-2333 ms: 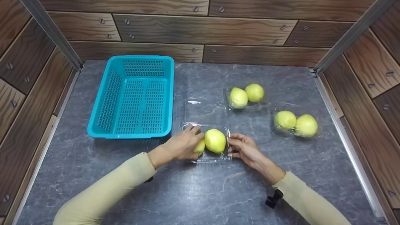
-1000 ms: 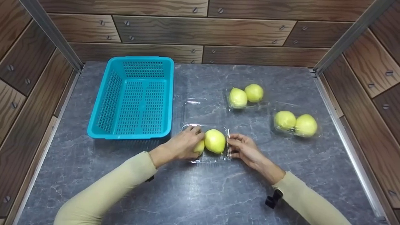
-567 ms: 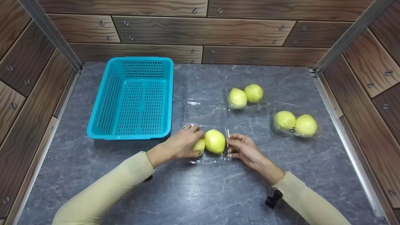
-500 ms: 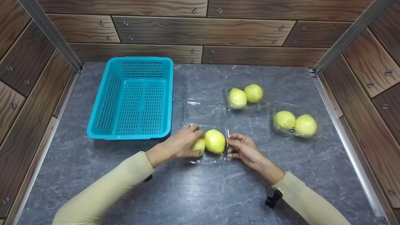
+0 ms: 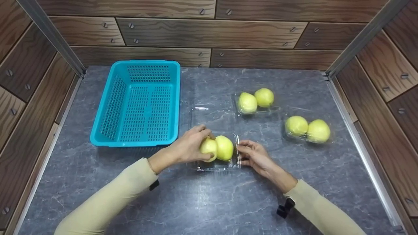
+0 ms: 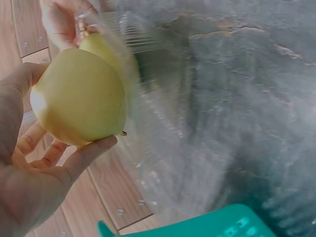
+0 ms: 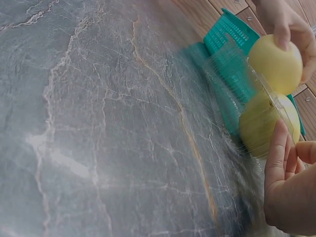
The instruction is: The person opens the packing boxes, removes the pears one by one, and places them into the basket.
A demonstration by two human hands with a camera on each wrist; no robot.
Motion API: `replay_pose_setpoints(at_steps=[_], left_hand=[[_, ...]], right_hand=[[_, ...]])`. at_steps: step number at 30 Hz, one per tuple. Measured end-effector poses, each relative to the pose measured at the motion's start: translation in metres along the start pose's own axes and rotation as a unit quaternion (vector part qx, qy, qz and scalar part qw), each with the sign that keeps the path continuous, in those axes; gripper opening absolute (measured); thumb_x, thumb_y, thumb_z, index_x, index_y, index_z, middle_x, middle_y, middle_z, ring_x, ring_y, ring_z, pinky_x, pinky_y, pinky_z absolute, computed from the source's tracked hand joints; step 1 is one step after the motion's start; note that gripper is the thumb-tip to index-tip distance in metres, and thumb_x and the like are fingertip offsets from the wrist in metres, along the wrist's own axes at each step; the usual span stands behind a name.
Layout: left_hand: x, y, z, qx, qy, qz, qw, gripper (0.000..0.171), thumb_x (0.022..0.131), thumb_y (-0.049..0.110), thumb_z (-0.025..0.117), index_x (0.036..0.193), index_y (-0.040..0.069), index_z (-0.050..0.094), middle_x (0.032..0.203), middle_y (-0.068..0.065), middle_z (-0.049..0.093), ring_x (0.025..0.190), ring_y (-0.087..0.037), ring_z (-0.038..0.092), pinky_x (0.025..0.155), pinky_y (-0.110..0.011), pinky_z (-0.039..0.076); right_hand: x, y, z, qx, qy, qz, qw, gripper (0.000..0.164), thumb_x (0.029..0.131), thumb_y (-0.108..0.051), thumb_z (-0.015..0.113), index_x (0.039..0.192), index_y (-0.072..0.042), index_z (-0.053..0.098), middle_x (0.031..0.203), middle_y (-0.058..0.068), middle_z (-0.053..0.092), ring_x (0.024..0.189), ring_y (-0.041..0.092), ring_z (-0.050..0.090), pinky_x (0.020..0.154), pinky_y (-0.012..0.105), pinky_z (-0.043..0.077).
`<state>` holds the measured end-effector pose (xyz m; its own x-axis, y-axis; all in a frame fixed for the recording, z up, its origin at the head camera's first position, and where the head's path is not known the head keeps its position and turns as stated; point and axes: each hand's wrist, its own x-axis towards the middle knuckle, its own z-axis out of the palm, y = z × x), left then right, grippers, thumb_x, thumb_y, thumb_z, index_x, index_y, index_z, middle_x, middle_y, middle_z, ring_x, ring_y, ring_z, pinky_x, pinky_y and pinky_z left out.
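In the head view my left hand grips a yellow-green pear over the left side of a clear plastic clamshell. The left wrist view shows the thumb and fingers spread round this pear, its small stem pointing down. A second pear sits in the clamshell just right of it. My right hand pinches the clamshell's right rim between thumb and fingers, as the right wrist view also shows. The clamshell's lid lies folded back, away from me.
A turquoise perforated basket with nothing in it stands at the left. Two more clear clamshells, each with two pears, lie to the right. Wood-patterned walls and metal rails bound the grey marbled table.
My left hand has raised the left pear from its place in the clamshell, so more of it shows and it overlaps the other pear. The right hand has stayed on the rim.
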<state>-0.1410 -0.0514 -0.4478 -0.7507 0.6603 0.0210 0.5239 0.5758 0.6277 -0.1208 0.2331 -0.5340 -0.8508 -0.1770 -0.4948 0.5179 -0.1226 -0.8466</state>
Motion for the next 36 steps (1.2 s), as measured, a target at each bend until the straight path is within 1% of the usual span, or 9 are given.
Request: replay_pose_setpoints(at_steps=[6,10,15,17,20,23,26,32,36], left_hand=[[-0.002,0.011,-0.016,-0.014,0.021,0.001,0.9997,0.049,0.085,0.031,0.086,0.124,0.007,0.067,0.124,-0.011,0.061,0.111,-0.027,0.062,0.086,-0.034,0.065],[-0.006,0.015,-0.030,-0.011,0.035,0.001,0.9993,0.049,0.086,0.030,0.085,0.125,0.007,0.067,0.124,-0.011,0.061,0.112,-0.026,0.062,0.086,-0.033,0.065],[-0.014,0.012,-0.048,0.006,0.074,0.019,0.9970,0.049,0.085,0.030,0.086,0.124,0.007,0.067,0.124,-0.012,0.063,0.111,-0.027,0.062,0.084,-0.033,0.065],[-0.018,0.009,-0.056,0.010,0.092,0.028,0.9953,0.049,0.083,0.029,0.087,0.123,0.007,0.068,0.124,-0.012,0.063,0.110,-0.027,0.062,0.083,-0.033,0.065],[-0.026,0.005,-0.068,0.015,0.112,0.032,0.9931,0.049,0.083,0.027,0.088,0.122,0.005,0.068,0.123,-0.014,0.063,0.109,-0.028,0.063,0.084,-0.036,0.066],[-0.034,-0.001,-0.078,0.021,0.130,0.020,0.9911,0.050,0.082,0.025,0.088,0.122,0.004,0.068,0.122,-0.015,0.063,0.109,-0.031,0.064,0.084,-0.040,0.066],[-0.041,-0.008,-0.087,0.030,0.145,-0.003,0.9889,0.050,0.081,0.025,0.089,0.121,0.004,0.069,0.121,-0.015,0.064,0.108,-0.031,0.064,0.083,-0.042,0.066],[-0.053,-0.025,-0.097,0.051,0.160,-0.043,0.9849,0.050,0.080,0.024,0.090,0.120,0.004,0.068,0.121,-0.015,0.063,0.106,-0.032,0.064,0.082,-0.046,0.064],[-0.061,-0.040,-0.102,0.060,0.167,-0.067,0.9819,0.049,0.081,0.022,0.089,0.120,0.002,0.068,0.123,-0.017,0.063,0.106,-0.033,0.063,0.081,-0.048,0.063]], right_hand=[[0.000,0.000,0.000,0.003,-0.006,0.002,1.000,0.013,0.101,-0.007,0.064,0.112,-0.011,0.060,0.092,-0.004,0.064,0.070,0.010,0.064,0.063,0.023,0.062],[0.000,0.000,-0.001,0.004,-0.004,0.003,1.000,0.016,0.100,-0.007,0.066,0.114,-0.010,0.059,0.091,-0.004,0.064,0.070,0.010,0.064,0.063,0.024,0.062],[0.000,0.000,0.000,0.000,-0.003,0.000,1.000,0.016,0.100,-0.007,0.066,0.114,-0.010,0.060,0.090,-0.004,0.065,0.070,0.010,0.065,0.063,0.024,0.062],[0.000,0.000,0.000,-0.002,-0.002,-0.001,1.000,0.016,0.100,-0.007,0.066,0.114,-0.010,0.060,0.091,-0.003,0.065,0.071,0.011,0.065,0.063,0.024,0.062],[0.000,0.000,0.000,-0.004,-0.002,-0.001,1.000,0.016,0.100,-0.007,0.066,0.115,-0.010,0.060,0.092,-0.003,0.065,0.071,0.011,0.065,0.063,0.024,0.062],[0.000,-0.001,-0.001,-0.006,-0.001,-0.001,1.000,0.017,0.100,-0.006,0.066,0.116,-0.009,0.059,0.092,-0.002,0.066,0.071,0.011,0.065,0.064,0.025,0.062],[0.000,-0.001,-0.001,-0.007,0.000,0.000,1.000,0.018,0.100,-0.007,0.066,0.116,-0.008,0.059,0.092,-0.003,0.066,0.071,0.011,0.064,0.065,0.025,0.062],[0.000,-0.002,-0.001,-0.008,-0.003,0.000,1.000,0.016,0.100,-0.006,0.066,0.115,-0.009,0.060,0.090,-0.003,0.066,0.071,0.011,0.064,0.064,0.024,0.062],[0.001,-0.002,-0.001,-0.010,-0.008,-0.003,1.000,0.015,0.100,-0.006,0.065,0.114,-0.009,0.060,0.090,-0.003,0.066,0.070,0.010,0.064,0.064,0.024,0.062]])
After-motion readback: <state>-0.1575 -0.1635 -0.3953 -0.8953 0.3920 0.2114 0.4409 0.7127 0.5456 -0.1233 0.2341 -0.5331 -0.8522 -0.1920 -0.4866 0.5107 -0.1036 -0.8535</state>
